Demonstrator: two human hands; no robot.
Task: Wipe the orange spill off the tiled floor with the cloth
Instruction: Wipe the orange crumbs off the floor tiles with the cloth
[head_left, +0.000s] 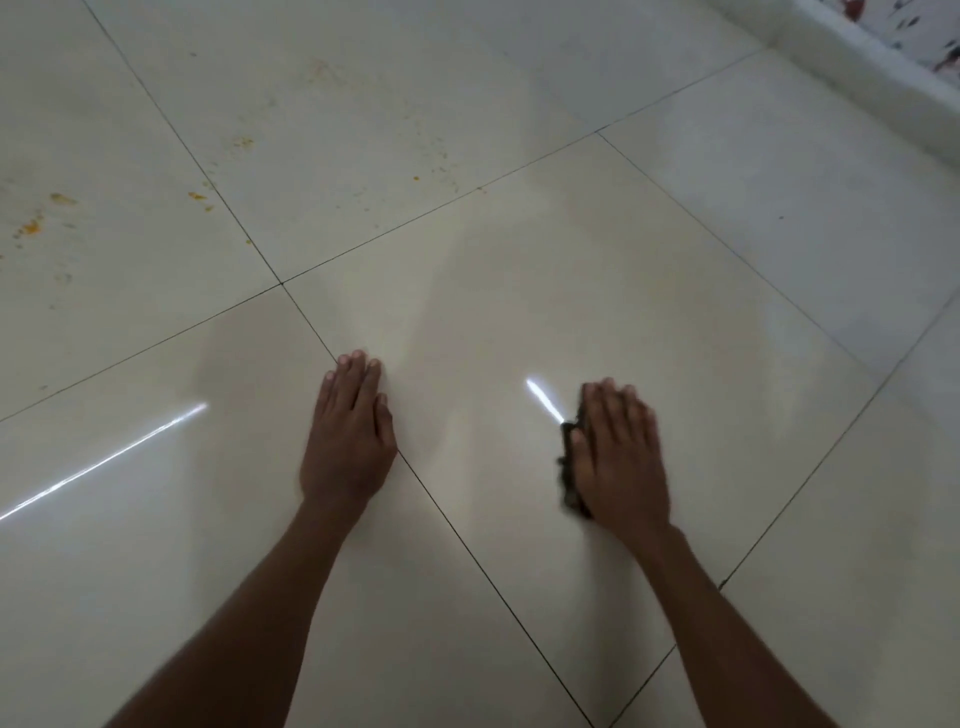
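Note:
The orange spill (31, 226) shows as scattered flecks and faint smears on the cream tiled floor (519, 249) at the upper left, well away from both hands. My right hand (621, 454) lies flat on a dark cloth (570, 467) and presses it onto the tile; only the cloth's left edge shows from under the palm. My left hand (350, 434) rests palm down on the floor beside a grout line, fingers together, holding nothing.
More orange specks (197, 196) lie near a grout line at the upper left. A white skirting and a speckled wall (883, 47) run along the top right corner. Bright light streaks (104, 462) reflect off the glossy tiles.

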